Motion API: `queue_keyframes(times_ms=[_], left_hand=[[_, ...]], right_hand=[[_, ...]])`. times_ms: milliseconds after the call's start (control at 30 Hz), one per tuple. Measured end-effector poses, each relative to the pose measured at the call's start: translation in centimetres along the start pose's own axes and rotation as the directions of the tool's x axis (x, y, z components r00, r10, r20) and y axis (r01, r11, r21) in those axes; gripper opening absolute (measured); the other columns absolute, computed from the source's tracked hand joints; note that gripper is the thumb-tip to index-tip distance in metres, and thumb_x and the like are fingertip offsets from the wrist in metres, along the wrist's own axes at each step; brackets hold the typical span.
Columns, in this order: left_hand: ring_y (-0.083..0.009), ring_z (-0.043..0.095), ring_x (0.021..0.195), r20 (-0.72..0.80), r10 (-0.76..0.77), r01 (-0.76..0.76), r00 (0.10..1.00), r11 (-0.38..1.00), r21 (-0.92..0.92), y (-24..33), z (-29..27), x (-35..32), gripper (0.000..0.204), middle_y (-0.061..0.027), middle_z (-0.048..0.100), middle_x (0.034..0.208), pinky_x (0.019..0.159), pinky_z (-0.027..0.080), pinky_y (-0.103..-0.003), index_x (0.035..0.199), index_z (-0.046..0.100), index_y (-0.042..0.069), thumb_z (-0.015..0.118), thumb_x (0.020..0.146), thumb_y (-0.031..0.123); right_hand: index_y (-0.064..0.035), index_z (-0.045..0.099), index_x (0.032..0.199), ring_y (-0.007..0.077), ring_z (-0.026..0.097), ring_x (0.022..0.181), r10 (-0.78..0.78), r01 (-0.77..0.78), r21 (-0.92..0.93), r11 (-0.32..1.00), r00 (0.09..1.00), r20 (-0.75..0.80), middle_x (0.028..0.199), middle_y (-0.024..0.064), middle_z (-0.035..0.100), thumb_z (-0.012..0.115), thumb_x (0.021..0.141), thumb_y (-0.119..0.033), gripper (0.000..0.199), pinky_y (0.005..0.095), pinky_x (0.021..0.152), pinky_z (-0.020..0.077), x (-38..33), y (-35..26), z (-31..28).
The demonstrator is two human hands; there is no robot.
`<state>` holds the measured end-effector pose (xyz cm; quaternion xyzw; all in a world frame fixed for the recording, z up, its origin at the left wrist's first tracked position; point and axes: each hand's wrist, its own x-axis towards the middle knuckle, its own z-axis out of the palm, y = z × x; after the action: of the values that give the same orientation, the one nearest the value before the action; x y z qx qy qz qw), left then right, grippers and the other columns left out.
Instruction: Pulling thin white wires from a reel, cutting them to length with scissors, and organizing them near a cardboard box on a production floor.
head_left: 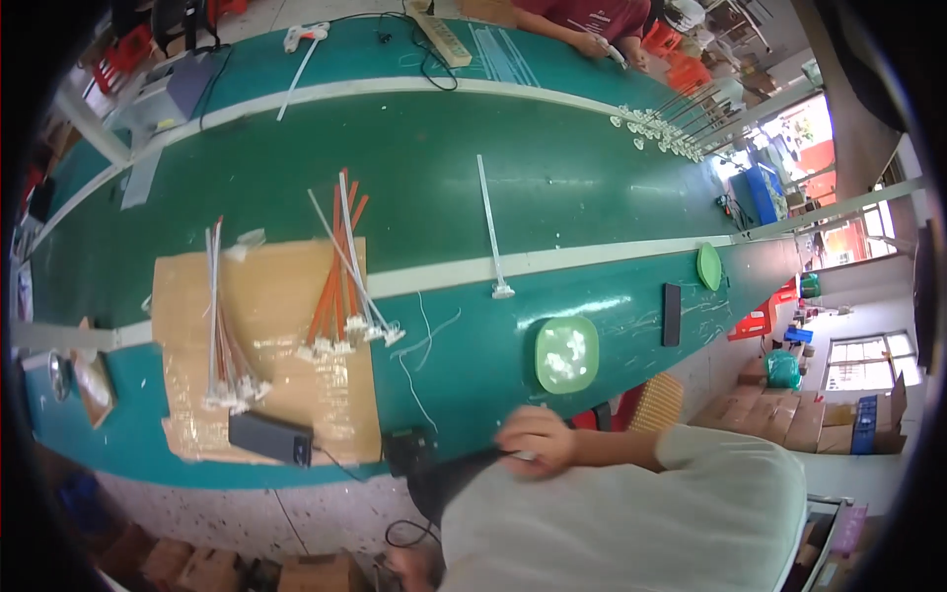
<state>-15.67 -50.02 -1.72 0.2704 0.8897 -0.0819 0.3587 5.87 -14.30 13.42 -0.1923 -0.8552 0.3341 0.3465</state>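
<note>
My right hand (pixel 538 441) is in front of my light grey shirt, just off the table's near edge. Its fingers are curled, with a small pale bit showing at them; what it is I cannot make out. Low in the picture, my left hand (pixel 412 566) is dim and blurred, near a looped black cable (pixel 409 533), and its fingers do not show clearly. Beyond my right hand lies a light green dish (pixel 567 355) with small white pieces in it. A thin white strip with a white end piece (pixel 502 291) lies across the pale divider.
Red and white strips with white ends form two bunches (pixel 340 266) (pixel 225 360) on a cardboard sheet (pixel 266 296). A black adapter (pixel 271 437) rests there. A black bar (pixel 672 316) and another green dish (pixel 708 266) lie rightward. Across the table, a person's hands (pixel 597 44) hold something whitish.
</note>
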Motion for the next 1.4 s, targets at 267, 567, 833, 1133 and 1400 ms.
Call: queue_keyframes(times_ms=[267,567,833,1133,1400], left_hand=[[-0.0371,0.055,0.108,0.2,-0.1,0.104,0.975,0.995,-0.007,0.3,7.1,3.2,0.042,-0.0201,0.058,0.114,0.089,0.045,-0.044,0.12,0.054,0.002,0.056,0.085,0.025],[-0.0366,0.057,0.107,0.397,-0.27,0.305,0.877,0.952,-0.026,0.0,12.0,3.3,0.044,-0.0201,0.06,0.112,0.09,0.045,-0.046,0.121,0.055,0.002,0.054,0.086,0.028],[-0.0362,0.058,0.106,0.54,-0.465,0.559,0.701,0.829,-0.012,-6.8,13.5,-3.6,0.046,-0.0201,0.062,0.109,0.091,0.045,-0.048,0.121,0.056,0.002,0.053,0.086,0.031],[-0.0335,0.066,0.083,-0.339,-0.355,-0.204,0.871,0.367,-0.908,5.3,-23.9,12.7,0.063,-0.0171,0.065,0.091,0.073,0.052,-0.041,0.117,0.05,-0.005,0.075,0.079,0.039],[-0.0397,0.056,0.107,-0.255,-0.413,0.158,0.874,0.74,-0.654,14.3,-26.3,16.4,0.113,-0.0281,0.051,0.117,0.089,0.048,-0.046,0.129,0.028,-0.007,0.081,0.055,0.06]], right_hand=[[-0.0012,0.06,0.079,0.0267,0.06,0.068,0.049,-0.058,0.102,0.993,0.995,0.085,0.087,0.0117,0.064,0.073,0.068,0.001,0.017,0.0331,0.056,0.0502,4.0,2.6,1.1],[-0.0016,0.062,0.081,0.0254,0.06,0.07,-0.117,0.096,0.122,0.988,0.976,0.182,0.087,0.0104,0.064,0.077,0.066,-0.003,0.021,0.0324,0.057,0.0507,9.7,4.5,4.2],[-0.0029,0.039,0.136,0.0353,0.051,0.111,0.325,-0.053,-0.395,0.917,0.671,0.666,0.123,0.0152,0.053,0.078,0.067,-0.04,0.087,0.0466,0.095,0.0425,8.5,-0.2,9.6],[-0.0033,0.016,0.146,0.0381,0.04,0.125,0.764,-0.412,-0.65,0.639,0.44,0.472,0.14,0.0193,0.034,0.084,0.061,-0.038,0.114,0.0486,0.096,0.0431,7.7,-5.6,15.5],[-0.0088,0.014,0.148,0.0388,0.043,0.119,0.777,-0.506,-0.592,0.627,0.464,0.427,0.132,0.02,0.042,0.084,0.06,-0.028,0.114,0.0442,0.098,0.0426,5.5,-4.6,16.3]])
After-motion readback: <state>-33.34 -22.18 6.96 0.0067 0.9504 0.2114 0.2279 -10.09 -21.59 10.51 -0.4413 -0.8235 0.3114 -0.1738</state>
